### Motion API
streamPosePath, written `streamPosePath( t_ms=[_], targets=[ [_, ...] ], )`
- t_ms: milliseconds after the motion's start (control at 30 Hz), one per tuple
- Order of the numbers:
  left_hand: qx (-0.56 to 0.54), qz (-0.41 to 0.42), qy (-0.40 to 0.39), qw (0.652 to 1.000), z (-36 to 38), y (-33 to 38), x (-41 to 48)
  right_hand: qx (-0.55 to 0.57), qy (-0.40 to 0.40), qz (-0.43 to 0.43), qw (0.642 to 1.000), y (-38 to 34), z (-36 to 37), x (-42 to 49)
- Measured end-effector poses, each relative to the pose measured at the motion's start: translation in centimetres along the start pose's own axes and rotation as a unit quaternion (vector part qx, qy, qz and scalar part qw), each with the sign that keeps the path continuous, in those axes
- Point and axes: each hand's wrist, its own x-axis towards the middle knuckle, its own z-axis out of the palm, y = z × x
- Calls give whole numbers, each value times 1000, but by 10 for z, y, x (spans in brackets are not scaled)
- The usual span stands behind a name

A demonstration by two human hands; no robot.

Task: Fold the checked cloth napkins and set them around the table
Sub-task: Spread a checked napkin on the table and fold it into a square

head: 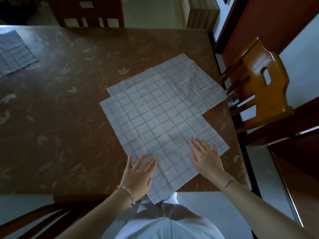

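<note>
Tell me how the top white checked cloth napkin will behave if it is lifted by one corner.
Probably floppy: the top white checked cloth napkin lies flat with soft creases, and its near corner hangs over the edge of the brown patterned table. Likely light, being thin. It may drag the second checked napkin beneath when pushed.

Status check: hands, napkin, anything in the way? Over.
Left hand and right hand flat on top white checked cloth napkin, no grip. Napkin unfolded, overlapping second checked napkin beneath. Near corner overhangs brown table edge.
</note>
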Motion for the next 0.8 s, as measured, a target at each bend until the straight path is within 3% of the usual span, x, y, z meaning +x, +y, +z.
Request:
streamPosePath(
  t_ms=[267, 433, 567, 700, 800],
  targets=[
    [48, -52, 18, 997, -11, -60, 4, -18, 80, -65, 994, -25, 16, -39],
    [32, -90, -13, 995, -10, -64, 10, -10, 67, -68, 995, -38, 25, -48],
    [-7, -24, 20, 999, 6, -49, -2, 11, 64, -58, 996, -38, 26, -52],
    [-14, 63, 20, 998, 22, -31, -17, 13, 42, -127, 991, -47, 36, -59],
    [-11, 70, 9, 997, 30, -29, -23, -7, 18, -160, 987, -41, 42, -57]
  ],
)
